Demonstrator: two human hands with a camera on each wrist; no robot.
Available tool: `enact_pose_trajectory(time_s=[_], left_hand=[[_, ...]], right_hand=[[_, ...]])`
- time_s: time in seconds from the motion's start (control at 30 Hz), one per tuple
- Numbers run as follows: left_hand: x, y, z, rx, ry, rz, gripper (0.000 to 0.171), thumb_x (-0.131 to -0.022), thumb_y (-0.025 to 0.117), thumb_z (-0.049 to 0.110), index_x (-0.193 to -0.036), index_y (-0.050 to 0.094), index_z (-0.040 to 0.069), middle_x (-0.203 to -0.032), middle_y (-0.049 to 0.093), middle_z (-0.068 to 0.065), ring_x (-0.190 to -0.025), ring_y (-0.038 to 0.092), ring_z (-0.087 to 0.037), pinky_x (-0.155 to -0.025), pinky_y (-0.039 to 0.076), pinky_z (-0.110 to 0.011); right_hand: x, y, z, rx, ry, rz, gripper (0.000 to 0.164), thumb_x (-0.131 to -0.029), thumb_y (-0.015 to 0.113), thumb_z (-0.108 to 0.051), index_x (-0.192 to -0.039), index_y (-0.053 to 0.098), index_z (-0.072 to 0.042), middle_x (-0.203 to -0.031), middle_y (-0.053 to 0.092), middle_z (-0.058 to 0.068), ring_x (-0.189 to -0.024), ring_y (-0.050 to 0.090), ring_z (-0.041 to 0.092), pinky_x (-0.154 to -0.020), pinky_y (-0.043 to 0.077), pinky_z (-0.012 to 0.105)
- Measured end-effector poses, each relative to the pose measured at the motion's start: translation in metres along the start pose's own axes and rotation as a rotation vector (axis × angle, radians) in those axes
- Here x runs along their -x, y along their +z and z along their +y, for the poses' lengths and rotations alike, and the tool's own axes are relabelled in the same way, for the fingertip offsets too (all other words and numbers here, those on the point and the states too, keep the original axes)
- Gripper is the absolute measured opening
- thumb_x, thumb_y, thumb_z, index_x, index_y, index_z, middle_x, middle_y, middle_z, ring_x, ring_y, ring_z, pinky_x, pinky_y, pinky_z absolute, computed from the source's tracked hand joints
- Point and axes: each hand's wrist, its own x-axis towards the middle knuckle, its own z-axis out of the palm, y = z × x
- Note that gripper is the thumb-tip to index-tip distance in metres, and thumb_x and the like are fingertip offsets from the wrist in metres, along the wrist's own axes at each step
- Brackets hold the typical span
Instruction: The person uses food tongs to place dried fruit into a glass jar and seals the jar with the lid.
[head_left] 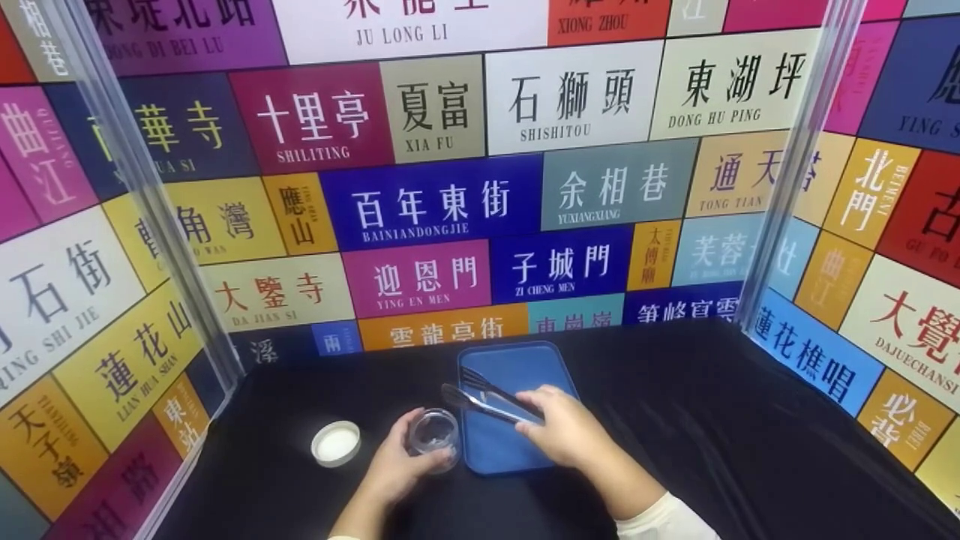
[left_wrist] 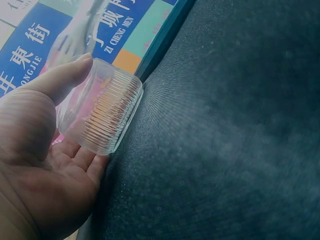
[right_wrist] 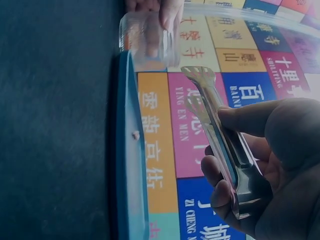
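My left hand (head_left: 397,466) grips a clear jar (head_left: 435,429) between thumb and fingers, low over the black cloth at the tray's left edge. Ribbed sides show on the jar (left_wrist: 114,111) in the left wrist view, and its mouth has no lid. In my right hand (head_left: 568,426) are metal tongs (head_left: 501,409), pinched by thumb and fingers, with their arms spread apart. The slotted tong ends point left toward the jar, above the blue tray (head_left: 517,454). A small pale bit (right_wrist: 135,135) lies on the tray in the right wrist view.
A round white lid (head_left: 336,444) lies on the black cloth (head_left: 675,420), left of the jar. Behind the table and on both sides stand walls of colourful panels with Chinese lettering. Clear plastic strips (head_left: 799,172) run down the wall corners.
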Motion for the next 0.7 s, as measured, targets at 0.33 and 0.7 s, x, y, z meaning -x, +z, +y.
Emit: enact_pose_trajectory(time_s=[0.33, 0.7], left_hand=[[0.000, 0.000, 0.001, 0.017, 0.006, -0.009, 0.093, -0.079, 0.094, 0.022, -0.157, 0.047, 0.005, -0.153, 0.060, -0.021, -0.139, 0.059, -0.037, -0.120, 0.042, -0.052], [0.000, -0.001, 0.002, -0.005, -0.008, -0.005, 0.093, -0.079, 0.094, 0.025, -0.157, 0.047, 0.008, -0.152, 0.061, -0.021, -0.138, 0.059, -0.038, -0.120, 0.042, -0.061]], right_hand=[[-0.011, 0.008, 0.022, 0.045, 0.093, -0.007, 0.045, -0.096, 0.080, -0.025, -0.138, 0.072, -0.009, -0.141, 0.070, 0.016, -0.138, 0.062, 0.037, -0.120, 0.047, 0.056], [-0.014, 0.016, 0.035, 0.040, 0.125, -0.020, 0.044, -0.096, 0.080, -0.022, -0.137, 0.072, -0.007, -0.140, 0.070, 0.019, -0.137, 0.063, 0.039, -0.119, 0.047, 0.057]])
